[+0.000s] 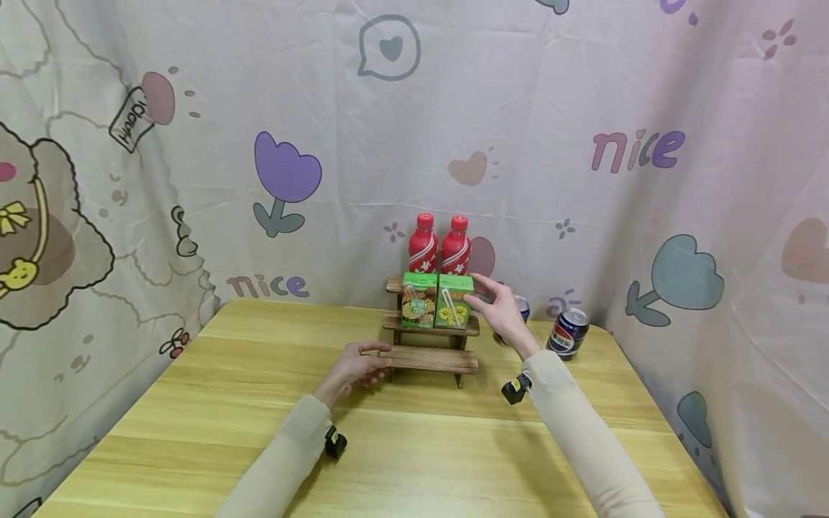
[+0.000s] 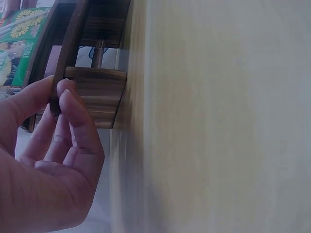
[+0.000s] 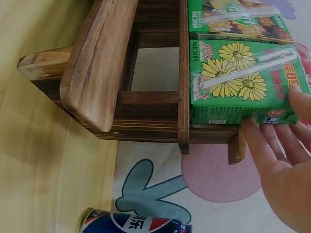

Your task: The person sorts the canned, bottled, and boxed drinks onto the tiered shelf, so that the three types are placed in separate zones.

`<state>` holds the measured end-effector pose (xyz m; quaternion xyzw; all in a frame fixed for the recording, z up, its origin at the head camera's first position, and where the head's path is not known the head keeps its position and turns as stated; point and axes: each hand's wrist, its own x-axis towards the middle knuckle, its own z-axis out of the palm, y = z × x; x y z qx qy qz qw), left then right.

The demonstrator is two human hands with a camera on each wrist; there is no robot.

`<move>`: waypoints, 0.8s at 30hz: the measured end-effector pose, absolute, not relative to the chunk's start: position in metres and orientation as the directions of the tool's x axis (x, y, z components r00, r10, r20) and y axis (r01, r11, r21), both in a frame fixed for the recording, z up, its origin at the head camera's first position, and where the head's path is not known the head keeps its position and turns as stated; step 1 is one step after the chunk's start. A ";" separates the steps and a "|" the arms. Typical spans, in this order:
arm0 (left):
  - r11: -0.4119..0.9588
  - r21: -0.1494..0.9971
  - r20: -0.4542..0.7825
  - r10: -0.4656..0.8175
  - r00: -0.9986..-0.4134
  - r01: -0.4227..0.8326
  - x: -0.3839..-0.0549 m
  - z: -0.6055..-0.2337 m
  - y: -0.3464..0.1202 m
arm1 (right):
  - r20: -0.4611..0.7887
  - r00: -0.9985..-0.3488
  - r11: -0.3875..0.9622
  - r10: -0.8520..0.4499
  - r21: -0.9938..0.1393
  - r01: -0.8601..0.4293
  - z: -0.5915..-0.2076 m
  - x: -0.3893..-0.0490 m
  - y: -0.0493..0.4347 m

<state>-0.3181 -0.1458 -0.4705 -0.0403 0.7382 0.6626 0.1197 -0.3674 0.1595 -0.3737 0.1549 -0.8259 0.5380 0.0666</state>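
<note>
A three-step wooden display stand (image 1: pixel 427 359) stands on the table. My left hand (image 1: pixel 356 365) pinches the left end of its lowest step, thumb above and fingers beneath, as the left wrist view shows. Two green drink cartons with straws sit side by side on the middle step: the left carton (image 1: pixel 419 302) has a brown food picture, the right carton (image 3: pixel 243 80) yellow flowers. My right hand (image 1: pixel 501 309) holds the right carton at its upper right edge, thumb on the front and fingers along the side. Two red bottles (image 1: pixel 423 244) stand behind on the top step.
A blue soda can (image 1: pixel 568 334) stands on the table (image 1: pixel 259 403) to the right of the stand. Another can (image 1: pixel 522 308) is partly hidden behind my right hand. A patterned curtain (image 1: pixel 363 144) hangs behind the table and along both sides.
</note>
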 end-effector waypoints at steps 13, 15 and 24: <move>0.121 0.972 -0.215 0.103 -0.971 -0.202 -0.319 -0.472 -0.146 | 0.310 -0.939 0.285 -0.152 -0.896 -0.342 -0.383 -0.367 0.164; 0.116 0.972 -0.216 0.107 -0.970 -0.204 -0.320 -0.472 -0.146 | 0.323 -0.936 0.275 -0.143 -0.895 -0.351 -0.385 -0.367 0.166; 0.115 0.971 -0.222 0.110 -0.969 -0.209 -0.320 -0.471 -0.147 | 0.395 -0.913 0.220 -0.106 -0.886 -0.409 -0.390 -0.363 0.175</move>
